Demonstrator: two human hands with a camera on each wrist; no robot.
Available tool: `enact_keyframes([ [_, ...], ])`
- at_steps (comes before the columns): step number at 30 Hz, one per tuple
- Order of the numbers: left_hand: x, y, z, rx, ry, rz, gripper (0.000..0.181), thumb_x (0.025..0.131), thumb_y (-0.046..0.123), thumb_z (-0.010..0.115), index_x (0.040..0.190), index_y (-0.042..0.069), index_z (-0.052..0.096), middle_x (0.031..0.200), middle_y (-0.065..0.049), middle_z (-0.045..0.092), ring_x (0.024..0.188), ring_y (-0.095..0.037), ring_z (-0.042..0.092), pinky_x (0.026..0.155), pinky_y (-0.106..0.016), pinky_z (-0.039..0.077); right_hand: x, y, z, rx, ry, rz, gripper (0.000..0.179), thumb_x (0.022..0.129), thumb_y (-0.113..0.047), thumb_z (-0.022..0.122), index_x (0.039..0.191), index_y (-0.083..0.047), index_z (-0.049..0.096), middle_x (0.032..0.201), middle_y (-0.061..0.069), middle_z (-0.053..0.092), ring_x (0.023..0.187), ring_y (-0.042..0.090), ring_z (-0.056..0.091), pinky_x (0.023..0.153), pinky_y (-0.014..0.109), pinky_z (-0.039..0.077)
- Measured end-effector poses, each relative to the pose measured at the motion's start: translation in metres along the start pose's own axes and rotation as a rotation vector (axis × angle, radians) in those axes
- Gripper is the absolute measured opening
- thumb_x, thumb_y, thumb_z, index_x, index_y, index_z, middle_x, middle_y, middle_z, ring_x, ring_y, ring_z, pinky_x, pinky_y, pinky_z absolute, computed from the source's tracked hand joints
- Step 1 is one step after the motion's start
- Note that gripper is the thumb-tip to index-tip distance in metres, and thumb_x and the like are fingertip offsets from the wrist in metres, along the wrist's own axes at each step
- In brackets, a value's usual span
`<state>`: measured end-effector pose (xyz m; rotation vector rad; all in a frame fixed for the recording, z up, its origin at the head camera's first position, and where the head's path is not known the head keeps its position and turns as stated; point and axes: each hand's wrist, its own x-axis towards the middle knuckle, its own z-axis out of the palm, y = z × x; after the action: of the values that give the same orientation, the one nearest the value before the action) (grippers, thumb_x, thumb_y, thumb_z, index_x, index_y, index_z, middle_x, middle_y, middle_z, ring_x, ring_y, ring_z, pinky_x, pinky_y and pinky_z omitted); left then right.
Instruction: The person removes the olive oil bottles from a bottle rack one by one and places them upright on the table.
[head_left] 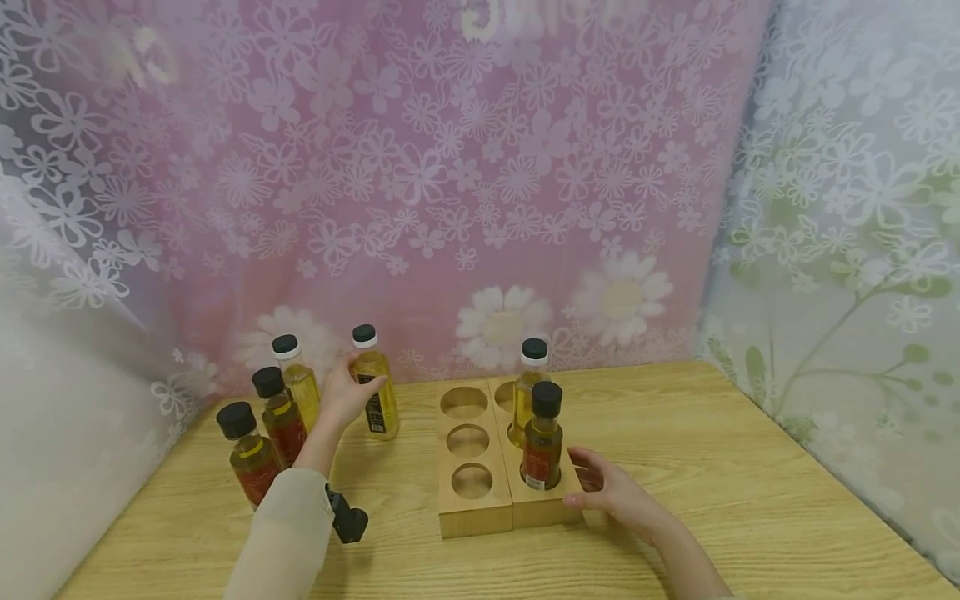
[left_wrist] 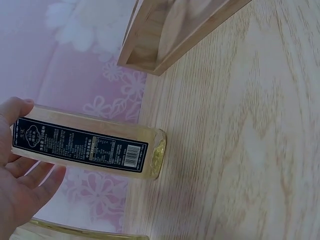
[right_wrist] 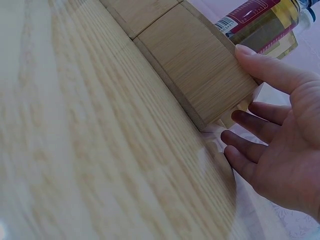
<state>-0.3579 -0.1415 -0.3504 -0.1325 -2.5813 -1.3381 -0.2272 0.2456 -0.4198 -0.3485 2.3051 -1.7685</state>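
My left hand (head_left: 348, 393) grips a square clear bottle of yellow oil (head_left: 381, 402), with a black cap and white collar, around its upper part. In the left wrist view the black printed label of this oil bottle (left_wrist: 82, 145) faces the camera, and its base is close over the tabletop. My right hand (head_left: 618, 496) is at the front right corner of a two-part wooden rack (head_left: 474, 518), thumb at the edge and fingers spread loosely along the side. In the rack's right part stand a yellow oil bottle (head_left: 523, 400) and a red-labelled dark bottle (head_left: 542, 442).
Left of my left forearm stand another yellow oil bottle (head_left: 302, 387) and two red-labelled bottles (head_left: 255, 462) with black caps. Round holes (head_left: 472, 481) show in the rack's left part. A flowered curtain (head_left: 465, 208) hangs behind the wooden table (head_left: 645, 408).
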Motion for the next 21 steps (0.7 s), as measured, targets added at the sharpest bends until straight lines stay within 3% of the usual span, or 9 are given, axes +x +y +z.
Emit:
enact_keyframes([
  [21,-0.0017,0.0007,0.0036,-0.028,0.034,-0.049,0.074,0.087,0.030,0.066,0.143,0.001,0.028,0.142,-0.023,0.032,0.126,-0.039,0.035,0.097,-0.053,0.036,0.0007,0.0026,-0.0004,0.009,-0.003,-0.002,0.083,0.085,-0.019,0.068,0.144,0.007,0.017,0.146,0.031,0.019,0.130,0.048,0.025,0.102,0.058,0.025],
])
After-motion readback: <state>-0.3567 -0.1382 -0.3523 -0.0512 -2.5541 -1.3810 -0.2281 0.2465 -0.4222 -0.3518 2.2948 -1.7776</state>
